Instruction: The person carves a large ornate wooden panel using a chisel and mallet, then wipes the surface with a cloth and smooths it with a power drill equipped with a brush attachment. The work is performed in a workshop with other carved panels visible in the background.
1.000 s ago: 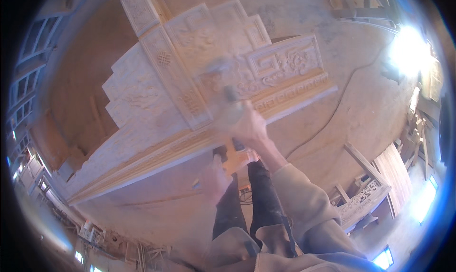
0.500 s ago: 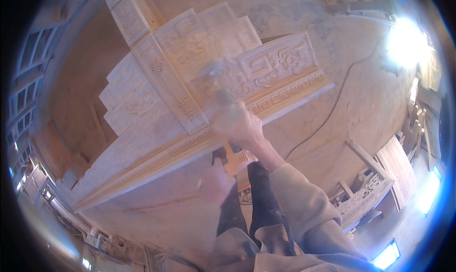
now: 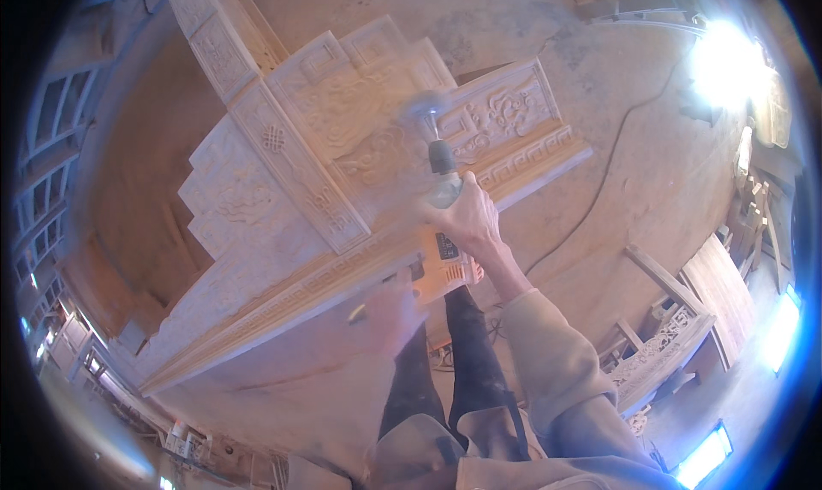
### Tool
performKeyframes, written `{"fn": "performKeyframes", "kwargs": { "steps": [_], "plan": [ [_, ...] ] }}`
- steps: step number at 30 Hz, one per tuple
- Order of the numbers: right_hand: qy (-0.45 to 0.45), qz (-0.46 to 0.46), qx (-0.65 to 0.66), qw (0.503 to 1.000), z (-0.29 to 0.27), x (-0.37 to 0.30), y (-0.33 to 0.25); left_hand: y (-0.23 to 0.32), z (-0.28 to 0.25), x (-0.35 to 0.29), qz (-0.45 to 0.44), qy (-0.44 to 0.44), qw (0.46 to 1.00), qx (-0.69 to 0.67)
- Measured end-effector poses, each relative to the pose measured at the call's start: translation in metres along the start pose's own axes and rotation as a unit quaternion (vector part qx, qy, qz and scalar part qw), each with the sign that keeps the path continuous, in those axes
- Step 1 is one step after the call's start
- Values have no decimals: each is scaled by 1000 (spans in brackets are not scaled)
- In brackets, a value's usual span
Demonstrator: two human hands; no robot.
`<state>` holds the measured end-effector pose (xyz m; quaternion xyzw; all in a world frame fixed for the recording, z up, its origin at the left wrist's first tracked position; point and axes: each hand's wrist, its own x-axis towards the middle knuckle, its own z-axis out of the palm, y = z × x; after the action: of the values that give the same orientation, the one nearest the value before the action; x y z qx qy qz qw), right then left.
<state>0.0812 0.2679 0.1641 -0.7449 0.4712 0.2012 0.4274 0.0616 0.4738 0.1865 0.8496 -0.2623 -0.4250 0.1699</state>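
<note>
Since the earlier frame the power tool's point(image 3: 438, 201) spinning head has shifted toward 12 o'clock, onto the carved wooden panel point(image 3: 342, 156). Tool: orange body, dark collar, blurred round tip, sits approx. centre frame. Right hand point(image 3: 467, 216) grasps its front end. Left hand point(image 3: 390, 319), at 7 o'clock from it, is blurred; grip can't be told. Pale stepped panel w/ knot and fret reliefs lies on the dusty floor point(image 3: 599, 105).
</note>
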Motion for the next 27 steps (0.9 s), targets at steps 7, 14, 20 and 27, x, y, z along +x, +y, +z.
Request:
{"fn": "performKeyframes", "kwargs": {
  "steps": [7,14,20,27],
  "plan": [
    [-88,-11,17,996,0,5,-12,-5,2,-4,-66,22,996,60],
    [-32,23,24,999,-7,10,6,-14,10,11,-9,2,996,89],
    [18,15,137,990,-20,1,50,49,-45,9,1,-124,988,87],
    [1,0,229,973,-38,-51,109,128,-186,-29,291,-85,899,-316]
  ]
}}
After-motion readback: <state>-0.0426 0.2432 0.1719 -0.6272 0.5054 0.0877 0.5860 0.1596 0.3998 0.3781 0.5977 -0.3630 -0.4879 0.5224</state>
